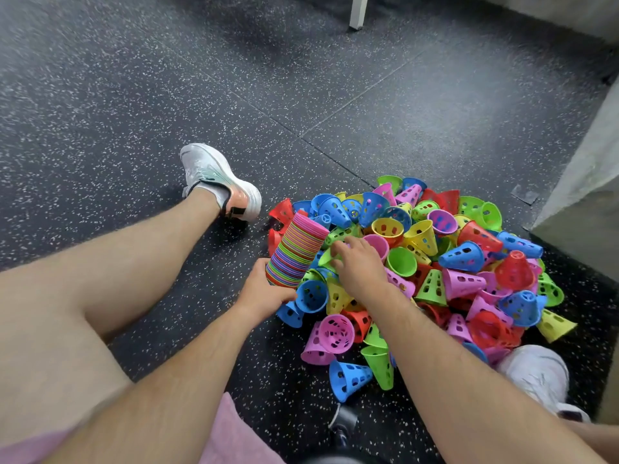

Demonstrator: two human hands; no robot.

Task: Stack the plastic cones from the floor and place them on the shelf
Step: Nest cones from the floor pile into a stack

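Cones: a big loose pile (435, 262) of them lies on the dark speckled floor (134, 78), right of centre, w/ red, blue, green, yellow & pink ones lying every which way, all perforated w/ holes.

Going L to R: my bare left leg (117, 262) stretches out across the floor, white sneaker (217, 179) at its end, toe pointing away & up-left. Pink shorts (227, 430) show at the bottom edge.

Next, my left hand (264, 293) is wrapped round the lower end of a tall multicolour stack (296, 251) of nested cones; the stack leans away & to the right, its top just touching the pile's left edge near a red cone (281, 211).

Just right of the stack, my right hand (358, 266) lies palm-down on the pile, fingers curled over the rim of a green cone (326, 257) — looks like a grip, but can't tell if it's fully closed on it, as the hand hides the contact.

Further right, pile spreads toward a grey wall corner (576, 195). My other white shoe (539, 376) sits at the pile's near-right edge. A white post (357, 11) stands at the top, well apart from everything.
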